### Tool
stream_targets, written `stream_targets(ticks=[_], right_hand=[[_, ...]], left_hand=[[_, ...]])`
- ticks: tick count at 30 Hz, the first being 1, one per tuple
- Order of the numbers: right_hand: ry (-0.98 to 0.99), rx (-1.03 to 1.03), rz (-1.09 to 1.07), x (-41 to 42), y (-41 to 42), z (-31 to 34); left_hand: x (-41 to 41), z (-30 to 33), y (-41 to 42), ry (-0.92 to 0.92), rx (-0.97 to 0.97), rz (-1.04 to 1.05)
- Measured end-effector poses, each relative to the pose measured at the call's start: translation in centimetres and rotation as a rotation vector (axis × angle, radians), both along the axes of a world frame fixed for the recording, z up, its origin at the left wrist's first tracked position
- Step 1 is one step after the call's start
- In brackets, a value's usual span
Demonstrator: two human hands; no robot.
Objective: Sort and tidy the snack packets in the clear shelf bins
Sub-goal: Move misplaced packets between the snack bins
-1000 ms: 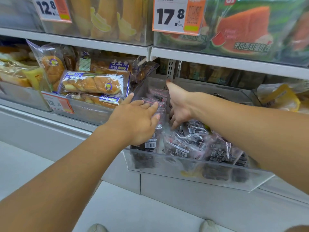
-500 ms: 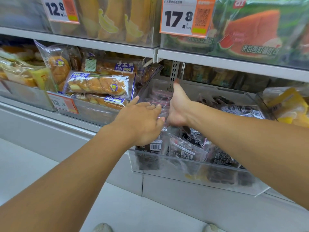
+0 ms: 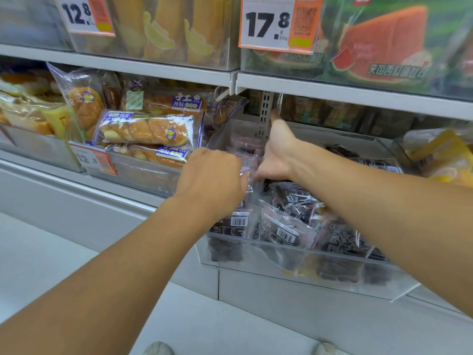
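Note:
A clear shelf bin [image 3: 289,262] on the lower shelf holds several dark snack packets [image 3: 286,226] with barcodes, lying loosely at mixed angles. A few pinkish clear packets [image 3: 247,146] stand at the bin's back left. My left hand [image 3: 212,183] is at the bin's left side, fingers curled over the top of the packets there. My right hand [image 3: 279,149] reaches deeper into the bin just to the right, thumb pointing up, palm facing the left hand. Its fingers go down among the packets and are hidden.
To the left, a bin of twisted bread packs [image 3: 146,129] carries a 12.8 price tag [image 3: 93,160]. The upper shelf holds banana-print packs [image 3: 163,26] and watermelon-print packs [image 3: 384,39] behind a 17.8 tag [image 3: 276,24]. Yellow packs [image 3: 440,155] fill the bin at the right.
My left hand's fingers have curled down over the packets. My right hand has moved further back into the bin. The view has drawn closer to the shelf.

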State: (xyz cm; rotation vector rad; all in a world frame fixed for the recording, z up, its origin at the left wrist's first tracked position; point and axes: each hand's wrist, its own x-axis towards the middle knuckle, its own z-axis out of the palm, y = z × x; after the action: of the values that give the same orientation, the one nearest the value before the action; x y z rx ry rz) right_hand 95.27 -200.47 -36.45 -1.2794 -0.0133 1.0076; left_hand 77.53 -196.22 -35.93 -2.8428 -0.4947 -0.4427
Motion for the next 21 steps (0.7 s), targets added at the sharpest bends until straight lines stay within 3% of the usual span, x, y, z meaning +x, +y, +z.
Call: stream_targets(ticks=[3,5,7,9,12,16,18,21], right_hand=[[-0.279,-0.188,0.125,0.7,-1.9,2.0],[-0.707,-0.464,0.188,0.8,-3.5,3.7],[-1.307,-0.828,0.423,1.0,-4.9,4.2],[-1.497,-1.038,0.692,0.9,-5.6,3.8],[-1.522,-1.222,0.964,1.6,-5.1,3.1],[-1.511,-1.5,1.135,2.2,-4.3,3.9],[-1.518,-1.509,1.162,2.1,-4.3,3.7],[-1.605,-1.334,1.069,2.4,-4.8,3.4]], left_hand=[[0.3,-0.1,0.4,0.002,-0.028,-0.018],[0.6,-0.1,0.7,-0.057,-0.067,-0.048],[0.8,0.0,0.4,-0.16,-0.146,-0.092],[1.3,0.2,-0.4,-0.232,-0.275,-0.144],[1.8,0.6,-1.8,-0.186,-0.393,-0.236],[2.3,0.0,-1.3,0.078,-0.392,-0.199],[2.2,-0.5,-0.5,0.16,-0.415,-0.18],[2.1,-0.9,0.1,0.182,-0.473,-0.198]])
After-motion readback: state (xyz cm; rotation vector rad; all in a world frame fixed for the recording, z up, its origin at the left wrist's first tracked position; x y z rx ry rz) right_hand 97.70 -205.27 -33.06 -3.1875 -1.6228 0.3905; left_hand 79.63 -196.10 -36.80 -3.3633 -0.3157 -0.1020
